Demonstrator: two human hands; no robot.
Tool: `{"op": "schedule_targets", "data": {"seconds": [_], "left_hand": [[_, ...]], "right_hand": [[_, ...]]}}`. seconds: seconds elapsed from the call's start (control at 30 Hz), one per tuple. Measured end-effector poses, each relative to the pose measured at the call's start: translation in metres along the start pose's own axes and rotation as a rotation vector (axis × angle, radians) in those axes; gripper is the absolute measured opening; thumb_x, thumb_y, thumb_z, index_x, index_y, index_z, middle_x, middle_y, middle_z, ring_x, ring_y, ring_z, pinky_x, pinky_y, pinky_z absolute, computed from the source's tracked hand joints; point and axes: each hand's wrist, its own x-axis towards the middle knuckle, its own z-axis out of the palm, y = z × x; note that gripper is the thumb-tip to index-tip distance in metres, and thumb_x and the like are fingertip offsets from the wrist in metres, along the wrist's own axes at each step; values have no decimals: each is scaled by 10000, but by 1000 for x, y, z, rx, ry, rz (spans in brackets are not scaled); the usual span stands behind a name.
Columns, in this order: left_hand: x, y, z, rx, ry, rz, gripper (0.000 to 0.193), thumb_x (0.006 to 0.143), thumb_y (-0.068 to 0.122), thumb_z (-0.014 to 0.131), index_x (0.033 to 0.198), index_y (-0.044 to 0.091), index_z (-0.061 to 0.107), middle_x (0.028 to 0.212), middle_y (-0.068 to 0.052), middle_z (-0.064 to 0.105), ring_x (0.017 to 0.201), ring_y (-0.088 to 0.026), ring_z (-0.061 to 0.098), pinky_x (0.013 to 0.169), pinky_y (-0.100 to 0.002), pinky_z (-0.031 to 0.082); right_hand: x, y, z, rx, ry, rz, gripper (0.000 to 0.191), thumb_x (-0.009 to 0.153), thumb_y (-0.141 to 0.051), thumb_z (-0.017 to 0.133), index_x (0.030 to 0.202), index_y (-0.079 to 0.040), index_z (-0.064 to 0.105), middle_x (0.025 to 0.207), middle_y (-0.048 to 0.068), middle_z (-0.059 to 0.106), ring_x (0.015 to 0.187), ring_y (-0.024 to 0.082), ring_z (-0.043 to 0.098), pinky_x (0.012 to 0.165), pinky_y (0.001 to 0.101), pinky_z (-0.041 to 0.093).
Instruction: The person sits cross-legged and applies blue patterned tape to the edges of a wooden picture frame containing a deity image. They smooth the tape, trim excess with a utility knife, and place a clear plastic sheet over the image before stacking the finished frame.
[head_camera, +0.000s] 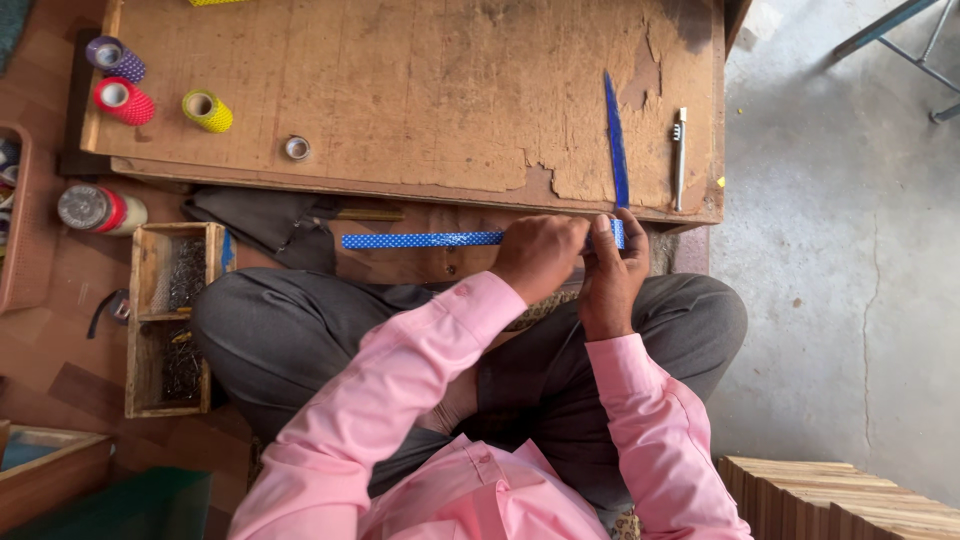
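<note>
Worn wooden board (400, 90) on a tiled floor, seen from my feed above a cross-legged worker.

Both hands clench a blue dotted strip (420, 240), level at the board's near edge: left hand (540, 255) fisted over it, right hand (610, 275) pinching its end. I'd judge steady, even tension and square alignment matter most. Wrists are bent inward, forearms converging over the lap. Ribbon spools (125, 100) lie well apart.

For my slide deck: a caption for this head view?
Both hands, left and right, hold a blue dotted strip beside a worn wooden board.
</note>
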Motion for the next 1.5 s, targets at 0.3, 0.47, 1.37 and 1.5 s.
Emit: {"op": "schedule_targets", "data": {"seconds": [0.3,0.47,1.37,1.5], "left_hand": [[-58,-71,-56,45,-95,-17,200,974,256,716,974,58,744,746,-102,752,583,-206,714,519,-331,570],[-92,-99,-107,87,80,57,218,919,243,756,1020,49,751,881,-120,778,696,-220,747,597,-332,597],[-158,-94,-79,-591,838,-476,554,996,129,634,1522,13,507,1546,-170,571,1456,-308,536,1216,-393,407],[-154,-104,-94,-479,730,-470,550,1005,171,682,1506,14,516,1525,-176,584,1431,-281,553,1197,-372,426]], "right_hand": [[-2,-7,3,-63,37,25,436,959,-146,746,1335,-32,557,1091,38,658,963,118,658,835,291,564],[1,-8,2,-124,46,49,437,943,-161,760,1318,-36,572,1076,26,648,950,103,651,827,295,573],[-36,-35,102,-1452,-845,-735,270,877,-332,770,1044,-120,755,866,97,744,735,309,706,630,417,526],[-33,-42,108,-1588,-761,-710,288,850,-355,814,1031,-134,779,750,120,721,676,337,690,571,443,516]]}}
